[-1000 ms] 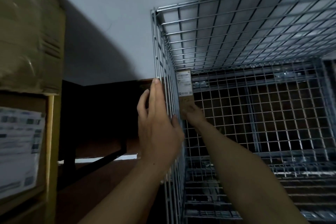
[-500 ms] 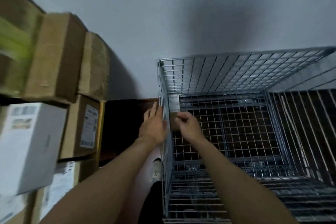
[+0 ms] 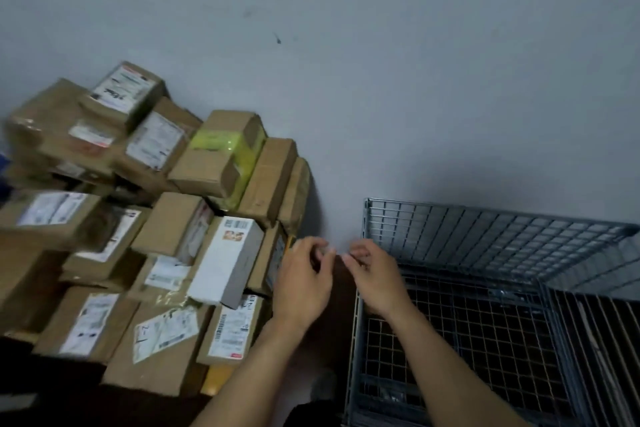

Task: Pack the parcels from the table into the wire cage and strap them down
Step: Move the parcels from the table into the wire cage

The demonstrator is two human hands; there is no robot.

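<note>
A pile of brown cardboard parcels (image 3: 166,229) with white labels fills the left half, stacked against the wall. One carries yellow tape (image 3: 225,146), and a white box (image 3: 225,263) leans near the pile's right edge. The wire cage (image 3: 485,218) stands open-topped at the lower right, and no parcel shows inside it. My left hand (image 3: 304,284) hovers between the pile and the cage's left corner, its fingers loosely curled and holding nothing. Just over that corner, my right hand (image 3: 375,279) is also loosely curled and holding nothing. The fingertips of the two hands nearly meet.
A grey wall (image 3: 381,80) rises behind everything. The parcels rest on a dark table (image 3: 52,392) at the lower left. A narrow dark gap (image 3: 341,305) separates the table from the cage. Dark slats (image 3: 595,340) show beyond the cage's right side.
Both hands have come off the cage's left wall. The small brown labelled parcel under the right hand is out of sight. The view has swung left and up, revealing the pile.
</note>
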